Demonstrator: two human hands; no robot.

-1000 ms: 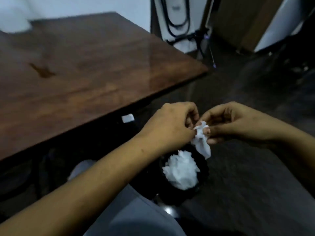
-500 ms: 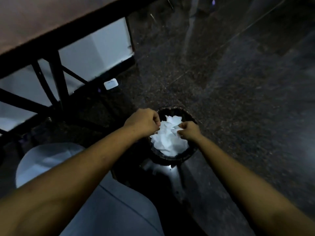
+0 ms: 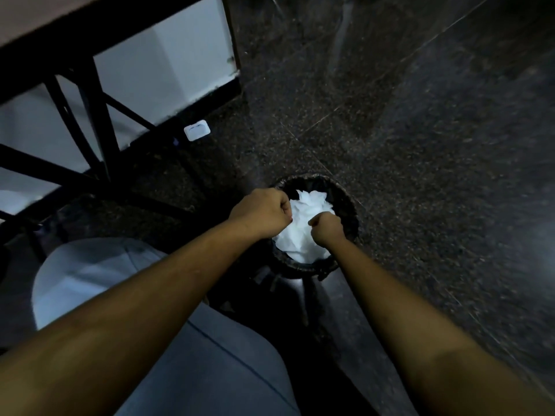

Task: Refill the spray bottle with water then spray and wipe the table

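While I look down, the round black waste bin (image 3: 350,205) holds the crumpled white tissue wad (image 3: 303,232), directly beneath both hands. Left hand (image 3: 264,214) curled at the bin's left rim. Right hand (image 3: 326,231) curled over the wad, nearer its middle. Whether either grips tissue, I cannot tell. Brown wooden table (image 3: 45,19) lies up-left of the bin.

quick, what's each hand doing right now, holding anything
left hand: fingers curled against the tissue paper in the bin; grip cannot be told
right hand: curled into a fist on the tissue paper; grip cannot be told
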